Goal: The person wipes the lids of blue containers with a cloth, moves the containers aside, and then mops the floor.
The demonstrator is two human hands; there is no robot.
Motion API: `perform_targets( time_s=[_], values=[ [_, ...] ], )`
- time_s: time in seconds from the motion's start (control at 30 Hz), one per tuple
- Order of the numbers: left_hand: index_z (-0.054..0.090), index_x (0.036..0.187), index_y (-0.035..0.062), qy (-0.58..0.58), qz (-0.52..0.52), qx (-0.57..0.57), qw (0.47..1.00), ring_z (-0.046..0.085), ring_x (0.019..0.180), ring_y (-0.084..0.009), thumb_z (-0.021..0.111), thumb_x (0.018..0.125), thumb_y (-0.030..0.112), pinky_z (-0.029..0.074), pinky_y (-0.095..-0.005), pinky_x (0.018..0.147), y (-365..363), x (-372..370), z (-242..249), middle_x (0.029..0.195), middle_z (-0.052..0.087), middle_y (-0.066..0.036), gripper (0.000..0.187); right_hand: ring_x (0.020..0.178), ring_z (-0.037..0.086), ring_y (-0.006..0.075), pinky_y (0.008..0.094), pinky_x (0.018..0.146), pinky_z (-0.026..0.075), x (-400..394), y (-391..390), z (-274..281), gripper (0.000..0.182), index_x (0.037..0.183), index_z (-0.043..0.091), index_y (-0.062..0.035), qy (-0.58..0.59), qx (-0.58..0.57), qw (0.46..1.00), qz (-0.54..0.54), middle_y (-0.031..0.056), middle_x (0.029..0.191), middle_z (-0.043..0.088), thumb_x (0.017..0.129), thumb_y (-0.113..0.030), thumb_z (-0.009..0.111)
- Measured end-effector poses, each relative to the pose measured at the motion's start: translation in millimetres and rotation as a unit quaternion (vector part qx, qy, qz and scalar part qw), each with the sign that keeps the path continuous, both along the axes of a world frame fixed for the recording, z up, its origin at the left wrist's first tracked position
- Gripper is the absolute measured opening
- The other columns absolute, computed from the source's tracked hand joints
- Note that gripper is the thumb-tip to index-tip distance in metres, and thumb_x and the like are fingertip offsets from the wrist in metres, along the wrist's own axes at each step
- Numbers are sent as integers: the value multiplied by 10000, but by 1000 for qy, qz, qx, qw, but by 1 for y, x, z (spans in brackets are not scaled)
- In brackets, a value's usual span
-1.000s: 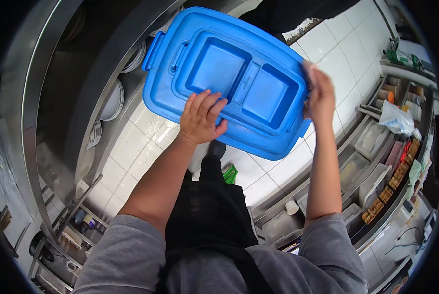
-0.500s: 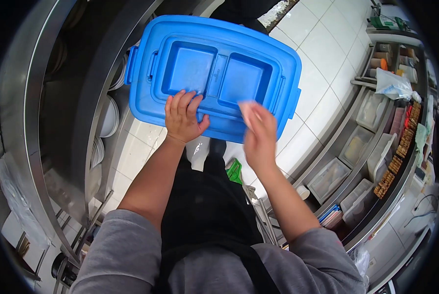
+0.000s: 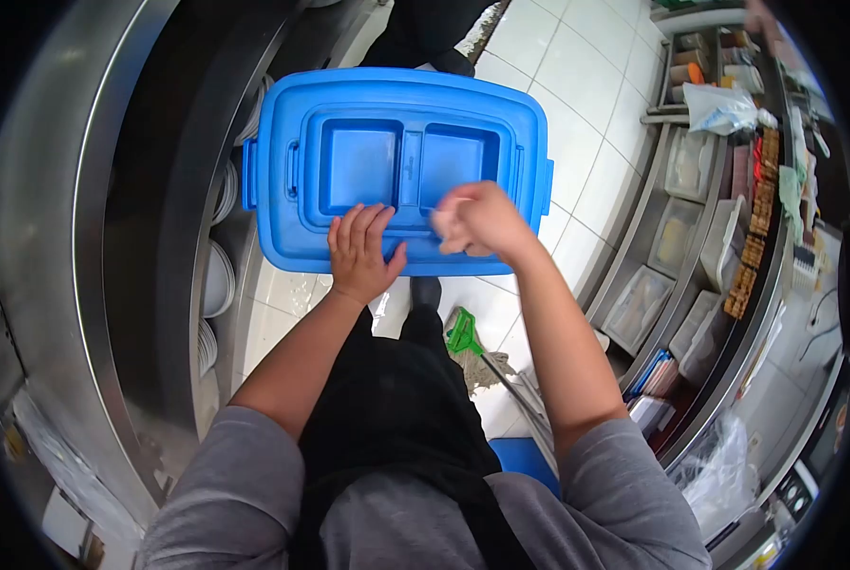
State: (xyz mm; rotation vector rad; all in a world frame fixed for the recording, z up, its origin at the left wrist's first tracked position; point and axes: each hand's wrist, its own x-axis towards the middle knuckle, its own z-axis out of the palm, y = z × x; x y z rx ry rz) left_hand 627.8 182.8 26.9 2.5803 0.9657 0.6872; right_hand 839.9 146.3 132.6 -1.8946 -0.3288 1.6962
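A blue plastic box lid [image 3: 411,157] with two rectangular recesses lies in front of me, and side handles stick out at its left and right. My left hand [image 3: 360,255] rests flat near the lid's front edge, fingers spread and just below the left recess. Over the right recess's front edge is my right hand [image 3: 477,220], its fingers curled in and smeared by motion. I cannot tell what, if anything, those fingers hold.
Stacked white plates [image 3: 218,278] sit on a steel shelf at left. Clear-lidded containers [image 3: 639,309] fill the counter on the right. A green-headed mop [image 3: 462,331] stands on the tiled floor. Beyond the lid, part of another person [image 3: 425,28] in dark clothing shows.
My right hand has moved left across the lid, its fingers now curled in. My left hand stays on the lid. The whole view has shifted, showing more of the mop.
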Motion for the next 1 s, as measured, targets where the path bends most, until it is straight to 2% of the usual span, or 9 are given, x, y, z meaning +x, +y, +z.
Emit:
perform_targets(
  time_s=[0.07, 0.17, 0.23, 0.3, 0.33, 0.37, 0.63, 0.7, 1.0],
  values=[
    [513, 1245, 113, -28, -66, -68, 995, 447, 1243, -278, 691, 750, 248, 248, -469, 1075, 13, -23, 14, 1266, 515, -89, 543, 716, 642, 179, 279, 624, 488, 13, -55, -12, 284, 829, 666, -23, -16, 83, 991, -102, 88, 754, 655, 752, 18, 396],
    [470, 1223, -5, -113, 168, -54, 978, 464, 1156, -361, 687, 781, 183, 326, -454, 1017, 61, -64, 9, 1207, 486, -198, 526, 707, 642, 195, 300, 678, 521, 22, -121, -35, 253, 837, 633, 18, -254, 156, 890, -345, 113, 773, 667, 855, -70, 397],
    [457, 1228, -37, -45, 402, -161, 900, 482, 1128, -325, 588, 918, 227, 361, -404, 997, 86, -91, -22, 1204, 488, -194, 428, 637, 637, 215, 291, 608, 523, 32, -136, -42, 295, 797, 589, -3, -184, 81, 859, -471, 129, 773, 664, 940, -187, 407],
    [475, 1246, -41, -207, 423, -411, 780, 510, 1124, -271, 501, 979, 330, 384, -363, 989, 95, -97, -54, 1231, 523, -153, 458, 564, 616, 221, 286, 538, 506, 62, -161, -135, 391, 751, 534, -14, -68, 170, 877, -445, 143, 764, 656, 978, -313, 426],
    [475, 1246, -41, -203, 409, -412, 789, 510, 1124, -271, 501, 979, 330, 384, -363, 989, 96, -93, -56, 1231, 523, -153, 458, 610, 623, 216, 309, 593, 506, 47, -125, -111, 460, 811, 598, 3, -267, -23, 915, -303, 145, 775, 659, 950, -425, 504],
    [486, 1256, -38, -244, 405, -457, 753, 519, 1126, -250, 463, 991, 366, 389, -347, 991, 94, -88, -56, 1240, 538, -139, 484, 671, 634, 219, 337, 662, 499, 43, -116, -140, 527, 856, 660, 12, -362, -57, 864, -346, 144, 779, 671, 885, -508, 587],
    [476, 1319, -2, -274, 341, -585, 683, 552, 1126, -228, 414, 997, 421, 413, -341, 995, 109, -98, -55, 1266, 564, -102, 535, 809, 663, 306, 374, 754, 493, 27, -136, -133, 664, 898, 682, 56, -272, -74, 894, -349, 208, 849, 688, 809, -600, 630],
    [464, 1336, 21, -208, 269, -650, 679, 562, 1119, -240, 432, 985, 448, 431, -369, 987, 136, -98, -35, 1274, 562, -104, 554, 832, 667, 319, 383, 755, 488, -58, -176, -168, 651, 923, 668, 60, -348, -84, 832, -424, 223, 862, 684, 811, -581, 640],
    [476, 1311, -22, -28, 151, -619, 771, 573, 1102, -237, 432, 988, 457, 440, -357, 981, 110, -55, 13, 1246, 577, -129, 579, 697, 617, 202, 332, 662, 469, -238, -279, -143, 411, 848, 617, 71, -241, -88, 725, -640, 174, 753, 656, 947, -326, 582]
  ],
)
